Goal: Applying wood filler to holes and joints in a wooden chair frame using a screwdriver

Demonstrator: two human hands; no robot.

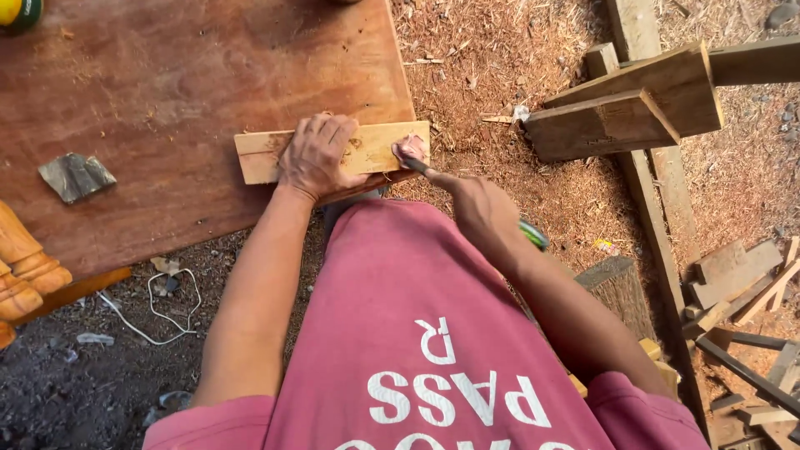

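Small pale wooden board lies flat at the near edge of a reddish plywood sheet, just in front of the person's torso. Left hand presses palm-down on the board's middle, fingers spread, pinning it, not gripping around it. Right hand is clenched around a tool with a green handle; its metal blade touches the board's right end, where a pinkish patch sits, possibly putty or filler, hard to tell.

Counts: one board under the hands, one tool, one grey flat scrap on the sheet well to the left, one yellow-green round object at the top left corner, partly cut off. Two turned wooden legs at the left edge. One white cord on the ground below the sheet.

Setting: outdoor workshop ground covered in sawdust and chips, darker dirt at lower left. Timber beams are stacked at upper right, with more offcuts at right.
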